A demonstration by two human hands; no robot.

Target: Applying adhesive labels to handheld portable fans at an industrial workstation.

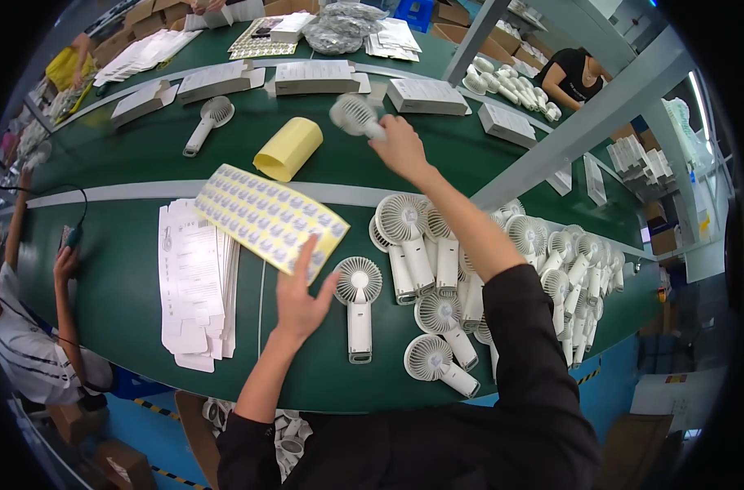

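Observation:
My right hand [400,149], reaching over the far belt, grips a white handheld fan [354,114] by its handle; the fan is slightly blurred. My left hand [298,302] has its thumb and index finger apart, with the index finger against the lower right edge of a yellow-backed sticker sheet [272,216]. That sheet overlaps a stack of flat white cartons [194,286]. Just right of my left hand, another white fan [359,306] lies face up on the green table. Many more fans [437,314] are piled beneath and beyond my right forearm.
A yellow roll [290,149] and a single fan [211,122] lie on the green belt [155,159]. White boxes [319,77] line its far side. A grey post [584,122] slants at right. A co-worker [41,343] sits at left, another [574,77] at far right.

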